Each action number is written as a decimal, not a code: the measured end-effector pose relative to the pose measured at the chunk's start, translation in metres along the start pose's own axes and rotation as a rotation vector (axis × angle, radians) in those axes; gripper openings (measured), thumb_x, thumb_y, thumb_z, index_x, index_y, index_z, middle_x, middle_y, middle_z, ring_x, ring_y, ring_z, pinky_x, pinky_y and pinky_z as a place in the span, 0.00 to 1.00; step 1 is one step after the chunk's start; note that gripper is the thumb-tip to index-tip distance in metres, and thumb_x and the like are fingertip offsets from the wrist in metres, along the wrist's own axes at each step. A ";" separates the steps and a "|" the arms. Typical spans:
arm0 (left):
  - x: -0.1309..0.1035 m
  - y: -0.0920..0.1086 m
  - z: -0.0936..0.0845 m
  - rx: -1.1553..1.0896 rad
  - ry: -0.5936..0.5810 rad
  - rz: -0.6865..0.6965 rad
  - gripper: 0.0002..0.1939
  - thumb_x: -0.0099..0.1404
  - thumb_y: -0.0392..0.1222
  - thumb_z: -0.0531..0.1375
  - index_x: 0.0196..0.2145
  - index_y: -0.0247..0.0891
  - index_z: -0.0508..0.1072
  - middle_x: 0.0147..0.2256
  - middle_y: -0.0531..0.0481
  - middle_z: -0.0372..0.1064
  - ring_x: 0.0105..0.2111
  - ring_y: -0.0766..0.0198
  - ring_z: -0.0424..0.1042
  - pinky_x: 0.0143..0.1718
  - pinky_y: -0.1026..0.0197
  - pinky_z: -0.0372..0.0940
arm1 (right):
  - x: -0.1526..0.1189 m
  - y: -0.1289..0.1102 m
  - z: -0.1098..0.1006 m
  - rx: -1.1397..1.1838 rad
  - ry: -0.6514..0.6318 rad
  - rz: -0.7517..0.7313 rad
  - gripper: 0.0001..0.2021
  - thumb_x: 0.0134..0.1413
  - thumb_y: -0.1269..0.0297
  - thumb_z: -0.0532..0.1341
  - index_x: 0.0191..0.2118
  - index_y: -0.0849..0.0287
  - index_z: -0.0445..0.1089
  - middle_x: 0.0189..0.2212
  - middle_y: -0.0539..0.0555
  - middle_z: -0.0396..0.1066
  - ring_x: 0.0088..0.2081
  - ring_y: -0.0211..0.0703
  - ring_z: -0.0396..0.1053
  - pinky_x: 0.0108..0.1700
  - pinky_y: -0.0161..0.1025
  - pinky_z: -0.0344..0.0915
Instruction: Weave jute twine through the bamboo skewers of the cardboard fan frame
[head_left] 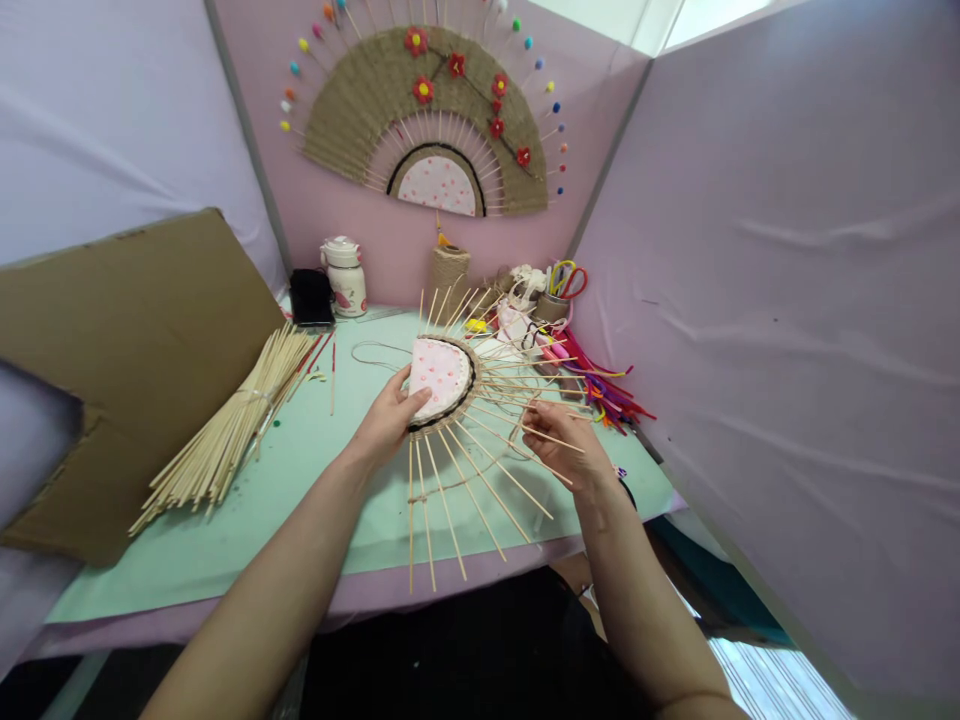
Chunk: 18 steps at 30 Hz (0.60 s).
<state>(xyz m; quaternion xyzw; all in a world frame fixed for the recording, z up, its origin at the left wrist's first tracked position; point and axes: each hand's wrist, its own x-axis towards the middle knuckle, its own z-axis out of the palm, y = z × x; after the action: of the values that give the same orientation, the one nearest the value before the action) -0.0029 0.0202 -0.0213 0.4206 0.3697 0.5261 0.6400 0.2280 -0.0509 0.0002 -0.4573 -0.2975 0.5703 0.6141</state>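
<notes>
The half-made fan (441, 378) is above the middle of the table (345, 540), its sticks (446, 508) splayed near, far and right, with twine (421, 497) crossing the near ones. The left hand (386, 420) pinches the pink base at its left edge, thumb on top, while the right hand (559, 440) curls its fingers among the right-hand sticks, though whether they pinch twine or stick I cannot tell. A stick bundle (225, 425) lies left beside cardboard (142, 350); a twine cone (450, 268) and bottle (345, 278) stand far, below a finished fan (360, 90) on the wall.
</notes>
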 end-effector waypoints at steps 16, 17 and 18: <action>-0.001 0.001 0.000 0.007 -0.032 0.011 0.39 0.56 0.38 0.66 0.63 0.33 0.58 0.38 0.43 0.78 0.31 0.62 0.76 0.34 0.63 0.70 | -0.002 0.004 -0.001 -0.075 0.063 -0.044 0.09 0.38 0.60 0.71 0.25 0.58 0.74 0.25 0.51 0.73 0.26 0.35 0.66 0.28 0.33 0.63; -0.001 0.001 0.000 0.007 -0.031 0.011 0.39 0.56 0.38 0.66 0.63 0.33 0.58 0.37 0.43 0.78 0.31 0.62 0.76 0.34 0.63 0.70 | -0.002 0.003 0.000 -0.071 0.064 -0.045 0.09 0.37 0.60 0.71 0.25 0.58 0.74 0.25 0.51 0.73 0.26 0.35 0.66 0.28 0.32 0.63; -0.001 0.001 0.000 0.008 -0.031 0.012 0.39 0.56 0.38 0.66 0.63 0.33 0.58 0.37 0.43 0.78 0.31 0.62 0.76 0.34 0.63 0.70 | -0.003 0.003 0.000 -0.067 0.064 -0.045 0.09 0.37 0.60 0.71 0.25 0.58 0.75 0.25 0.51 0.73 0.26 0.34 0.66 0.28 0.32 0.63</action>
<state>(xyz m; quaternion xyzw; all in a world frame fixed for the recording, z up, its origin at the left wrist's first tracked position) -0.0036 0.0197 -0.0205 0.4338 0.3592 0.5218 0.6407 0.2263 -0.0537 -0.0023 -0.4888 -0.3069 0.5311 0.6204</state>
